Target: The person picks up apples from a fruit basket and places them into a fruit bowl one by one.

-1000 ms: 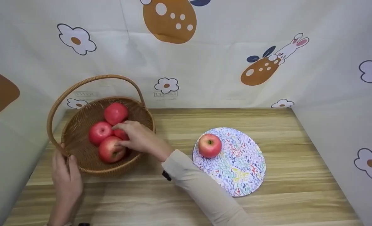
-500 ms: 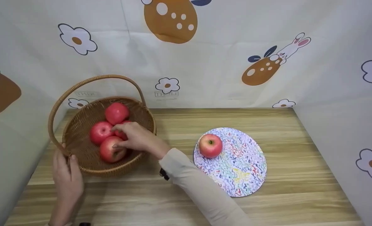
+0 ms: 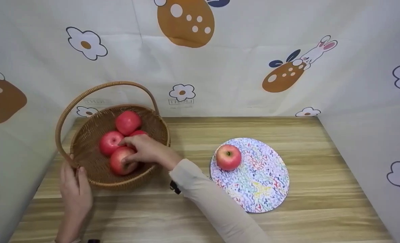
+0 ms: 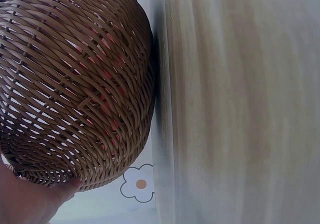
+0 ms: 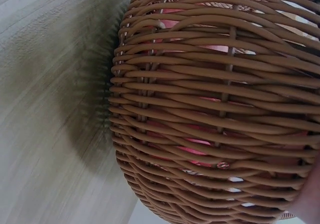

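In the head view, a brown wicker basket [image 3: 85, 148] with a tall arched handle stands on the left, several red apples inside it. My left hand [image 3: 76, 189] holds its rim by the handle's left base; in the left wrist view the thumb [image 4: 65, 188] presses the woven wall. My right hand [image 3: 146, 148] reaches in over the right rim, thumb and fingers around the front apple [image 3: 119, 162]. Close by lie a second apple [image 3: 111, 143] and one at the back [image 3: 128, 122]. Another apple [image 3: 139, 133] is partly hidden behind my right hand.
A round, colourfully patterned board [image 3: 260, 179] lies right of the basket, with one apple [image 3: 228, 157] at its upper left. Both are on a wood-grain table [image 3: 314, 189]. Printed cloth walls [image 3: 233, 67] enclose the back and sides. My right sleeve crosses the board's near-left edge.
My right hand has shifted toward the front of the basket, from over the rear-right apple onto the front one, uncovering more of the rear-right apple. The left hand keeps its hold.
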`<act>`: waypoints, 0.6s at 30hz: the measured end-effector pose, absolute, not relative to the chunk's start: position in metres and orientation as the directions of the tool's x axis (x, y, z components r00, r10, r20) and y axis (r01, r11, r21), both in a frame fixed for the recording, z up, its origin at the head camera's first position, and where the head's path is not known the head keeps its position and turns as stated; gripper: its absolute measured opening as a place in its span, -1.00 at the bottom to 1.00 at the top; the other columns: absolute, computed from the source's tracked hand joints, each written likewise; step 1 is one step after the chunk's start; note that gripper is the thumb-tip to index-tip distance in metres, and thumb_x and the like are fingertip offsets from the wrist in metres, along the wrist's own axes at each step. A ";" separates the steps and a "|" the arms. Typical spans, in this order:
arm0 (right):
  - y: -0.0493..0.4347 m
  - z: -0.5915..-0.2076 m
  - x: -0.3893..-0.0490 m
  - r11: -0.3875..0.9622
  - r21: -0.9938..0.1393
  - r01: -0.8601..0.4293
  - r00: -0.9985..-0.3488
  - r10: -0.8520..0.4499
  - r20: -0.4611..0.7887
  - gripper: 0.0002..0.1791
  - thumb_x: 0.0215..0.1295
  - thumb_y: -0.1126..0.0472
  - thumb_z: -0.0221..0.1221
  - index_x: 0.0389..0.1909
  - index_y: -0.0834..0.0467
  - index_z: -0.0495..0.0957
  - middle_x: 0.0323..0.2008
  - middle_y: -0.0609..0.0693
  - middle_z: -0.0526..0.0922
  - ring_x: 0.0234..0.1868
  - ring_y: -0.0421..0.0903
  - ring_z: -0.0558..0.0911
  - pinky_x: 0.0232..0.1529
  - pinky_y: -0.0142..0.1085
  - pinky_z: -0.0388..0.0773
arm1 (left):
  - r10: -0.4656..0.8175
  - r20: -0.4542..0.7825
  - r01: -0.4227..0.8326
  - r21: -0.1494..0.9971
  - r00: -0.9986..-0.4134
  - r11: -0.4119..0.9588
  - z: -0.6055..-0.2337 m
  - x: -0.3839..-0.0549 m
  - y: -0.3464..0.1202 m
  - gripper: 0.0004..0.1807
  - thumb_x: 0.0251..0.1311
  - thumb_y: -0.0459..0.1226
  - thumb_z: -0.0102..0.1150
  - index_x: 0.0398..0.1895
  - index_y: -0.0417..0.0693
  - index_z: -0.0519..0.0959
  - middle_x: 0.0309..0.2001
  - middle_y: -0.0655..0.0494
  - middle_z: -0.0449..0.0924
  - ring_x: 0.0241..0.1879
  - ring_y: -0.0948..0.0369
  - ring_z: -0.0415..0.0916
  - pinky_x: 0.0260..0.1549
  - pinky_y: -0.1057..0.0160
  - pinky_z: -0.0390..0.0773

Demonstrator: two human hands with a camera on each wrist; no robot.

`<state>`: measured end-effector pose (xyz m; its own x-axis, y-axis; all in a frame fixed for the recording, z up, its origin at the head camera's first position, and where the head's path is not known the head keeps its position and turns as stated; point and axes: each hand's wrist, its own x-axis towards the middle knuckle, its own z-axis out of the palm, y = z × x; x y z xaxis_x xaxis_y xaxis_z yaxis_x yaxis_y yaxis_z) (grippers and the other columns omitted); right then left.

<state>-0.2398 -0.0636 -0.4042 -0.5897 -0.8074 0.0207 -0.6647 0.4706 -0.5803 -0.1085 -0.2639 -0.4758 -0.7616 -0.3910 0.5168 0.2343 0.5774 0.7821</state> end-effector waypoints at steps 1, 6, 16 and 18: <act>-0.064 -0.405 -0.240 0.468 -0.591 -0.657 -0.589 -0.808 0.014 -0.45 0.40 0.09 0.41 0.34 0.19 0.59 -0.05 0.00 0.75 -0.04 -0.28 0.54 0.04 -0.63 0.34 | -0.393 0.514 0.231 0.783 -0.763 0.578 -0.476 -0.108 -0.264 -0.46 0.60 -0.37 -0.17 0.53 -0.48 0.23 0.50 -0.46 0.23 0.43 -0.29 0.22 0.44 0.27 0.13; -0.066 -0.407 -0.241 0.468 -0.607 -0.642 -0.588 -0.809 -0.001 -0.42 0.38 0.10 0.42 0.35 0.19 0.57 0.08 0.02 0.75 0.01 -0.29 0.57 0.05 -0.64 0.36 | -0.405 0.497 0.210 0.792 -0.768 0.574 -0.476 -0.107 -0.263 -0.45 0.61 -0.34 -0.19 0.55 -0.45 0.23 0.50 -0.44 0.24 0.45 -0.25 0.22 0.48 0.27 0.11; -0.072 -0.411 -0.242 0.510 -0.563 -0.650 -0.587 -0.808 -0.053 -0.33 0.37 0.02 0.42 0.45 0.09 0.51 0.35 0.01 0.62 0.32 -0.18 0.54 0.36 -0.51 0.26 | -0.402 0.500 0.211 0.789 -0.767 0.577 -0.476 -0.107 -0.262 -0.46 0.61 -0.36 -0.19 0.55 -0.45 0.23 0.48 -0.45 0.25 0.43 -0.23 0.23 0.36 0.47 0.09; -0.074 -0.413 -0.242 0.517 -0.560 -0.647 -0.588 -0.806 -0.064 -0.30 0.36 0.00 0.43 0.47 0.09 0.49 0.35 0.02 0.61 0.33 -0.17 0.53 0.35 -0.53 0.27 | -0.397 0.501 0.216 0.788 -0.769 0.576 -0.476 -0.108 -0.262 -0.46 0.60 -0.37 -0.18 0.55 -0.44 0.22 0.48 -0.45 0.25 0.43 -0.24 0.22 0.40 0.38 0.11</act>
